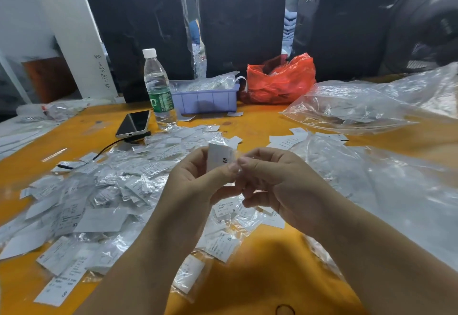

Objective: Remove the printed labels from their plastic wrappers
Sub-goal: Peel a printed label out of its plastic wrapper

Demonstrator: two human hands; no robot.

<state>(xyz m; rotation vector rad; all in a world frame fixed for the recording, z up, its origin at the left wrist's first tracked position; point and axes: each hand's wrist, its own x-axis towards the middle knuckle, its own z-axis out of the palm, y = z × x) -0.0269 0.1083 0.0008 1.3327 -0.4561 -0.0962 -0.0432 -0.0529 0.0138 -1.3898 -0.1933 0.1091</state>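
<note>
- Lying heaped from nine o'clock round to six: wrapped labels (104, 190) still sealed in clear sleeves, with loose ones printed S and XL scattered on the orange table (260, 265).
- Sitting at eleven o'clock: a phone (133, 123) beside a water bottle (158, 86).
- Gripping at centre — left hand (195, 185), fingers curled round the white label (219, 159) marked M, holding it upright.
- Pinching just to its right: right hand (277, 183), thumb and forefinger closing on what looks like the clear wrapper's edge (238, 163); too glossy to tell how far off it is.
- Risking a crease or tear in the label if pulling sideways against a tight grip — or a slipping pinch on slick film.
- Spreading at three o'clock: large clear bags (371, 106), likely swallowing a dropped label.
</note>
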